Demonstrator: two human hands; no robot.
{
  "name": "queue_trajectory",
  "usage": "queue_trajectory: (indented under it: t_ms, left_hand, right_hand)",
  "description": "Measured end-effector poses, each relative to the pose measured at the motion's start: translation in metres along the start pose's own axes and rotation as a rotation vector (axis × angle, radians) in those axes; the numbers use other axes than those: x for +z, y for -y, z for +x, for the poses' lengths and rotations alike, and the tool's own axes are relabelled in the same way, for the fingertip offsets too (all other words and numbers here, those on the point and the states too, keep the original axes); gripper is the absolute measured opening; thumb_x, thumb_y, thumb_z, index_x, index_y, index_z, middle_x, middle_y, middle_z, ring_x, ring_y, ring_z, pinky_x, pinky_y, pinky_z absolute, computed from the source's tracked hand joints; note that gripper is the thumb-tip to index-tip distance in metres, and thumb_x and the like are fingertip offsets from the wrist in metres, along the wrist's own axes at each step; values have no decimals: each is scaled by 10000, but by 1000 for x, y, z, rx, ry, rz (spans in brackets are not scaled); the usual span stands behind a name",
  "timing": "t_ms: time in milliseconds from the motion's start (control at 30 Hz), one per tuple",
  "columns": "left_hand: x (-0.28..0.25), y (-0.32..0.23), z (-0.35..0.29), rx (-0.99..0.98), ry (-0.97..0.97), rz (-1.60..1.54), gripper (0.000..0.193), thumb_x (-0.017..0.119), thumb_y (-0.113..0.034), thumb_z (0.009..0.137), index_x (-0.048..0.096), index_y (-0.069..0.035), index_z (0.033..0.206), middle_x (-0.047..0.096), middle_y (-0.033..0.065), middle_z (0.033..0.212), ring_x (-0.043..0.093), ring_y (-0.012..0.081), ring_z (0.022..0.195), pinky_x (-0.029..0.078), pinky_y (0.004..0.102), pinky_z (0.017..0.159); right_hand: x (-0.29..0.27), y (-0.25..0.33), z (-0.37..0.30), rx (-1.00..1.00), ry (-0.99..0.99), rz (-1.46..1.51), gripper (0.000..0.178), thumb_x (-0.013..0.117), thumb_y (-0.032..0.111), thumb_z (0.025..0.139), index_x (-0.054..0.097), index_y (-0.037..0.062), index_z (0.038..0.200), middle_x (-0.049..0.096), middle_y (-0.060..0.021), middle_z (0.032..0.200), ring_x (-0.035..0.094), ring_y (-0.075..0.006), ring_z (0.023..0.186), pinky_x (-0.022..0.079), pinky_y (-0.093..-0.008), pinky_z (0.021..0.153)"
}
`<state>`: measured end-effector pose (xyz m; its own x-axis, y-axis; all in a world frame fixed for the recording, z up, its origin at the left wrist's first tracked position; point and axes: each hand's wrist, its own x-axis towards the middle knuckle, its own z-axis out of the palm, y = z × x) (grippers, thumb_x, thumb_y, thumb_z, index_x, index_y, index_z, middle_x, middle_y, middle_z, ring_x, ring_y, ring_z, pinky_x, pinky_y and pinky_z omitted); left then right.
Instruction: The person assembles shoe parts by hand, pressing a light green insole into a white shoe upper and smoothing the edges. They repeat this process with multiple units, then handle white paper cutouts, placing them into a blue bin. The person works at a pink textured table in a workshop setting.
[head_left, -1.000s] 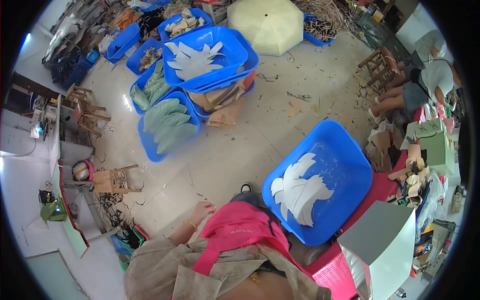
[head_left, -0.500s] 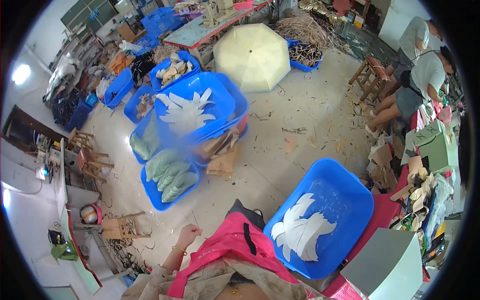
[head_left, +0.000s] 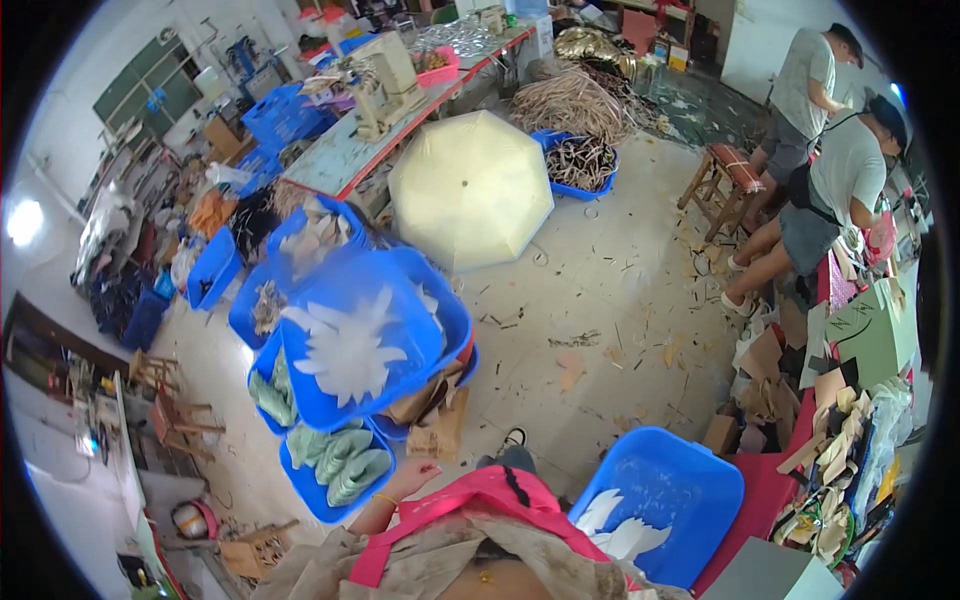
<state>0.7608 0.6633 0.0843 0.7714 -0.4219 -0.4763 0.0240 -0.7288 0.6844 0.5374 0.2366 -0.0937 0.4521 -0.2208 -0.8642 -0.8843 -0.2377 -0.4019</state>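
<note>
My left hand (head_left: 412, 479) hangs beside the pink apron (head_left: 470, 495), fingers loosely stretched out and holding nothing. Close to it stands a blue bin with green leaf-shaped stacks (head_left: 350, 467). Beyond, a tilted-looking blue tub (head_left: 425, 345) rests on a pile of tubs, with white curved, petal-like pieces (head_left: 350, 345) in it, partly blurred. On the right, another blue tub (head_left: 685, 500) holds more white petal-like pieces (head_left: 630, 535). My right hand is out of sight.
A pale yellow umbrella (head_left: 470, 190) stands open past the tubs. Scraps litter the floor (head_left: 560, 400). Two people (head_left: 845, 170) work at the right-hand bench, near a wooden stool (head_left: 722, 185). Cut pieces pile on the bench (head_left: 835, 450). A long table (head_left: 350, 140) bears a sewing machine.
My view has shifted, so the right tub sits lower and the piled tubs look nearer. My left hand has moved slightly right in the picture, its fingers looking straighter. A shoe now shows below me.
</note>
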Motion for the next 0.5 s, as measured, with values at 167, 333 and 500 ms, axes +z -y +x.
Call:
queue_trajectory:
  t_ms: [167,333,500]
  left_hand:
    - [-86,8,115,-48,-115,-207,253,595,-264,767,637,-20,821,631,123,714,594,200,638,439,329,579]
    - [-109,11,215,-287,-85,2,228,577,-237,768,646,-23,810,641,89,706,600,160,642,450,298,587]
    - [-129,-81,381,-120,108,-75,267,569,-280,785,648,-27,813,643,104,724,609,196,658,462,300,614]
  right_hand:
    - [-92,113,50,-106,56,-323,238,489,233,783,617,32,803,606,-196,850,596,-334,779,476,-441,685]
    - [-202,322,131,-416,-412,-659,242,481,222,821,631,39,873,630,-175,853,614,-318,774,470,-430,706]
    - [-250,490,209,-677,-107,216,224,556,185,815,609,56,991,630,-74,760,594,-149,667,463,-278,670]
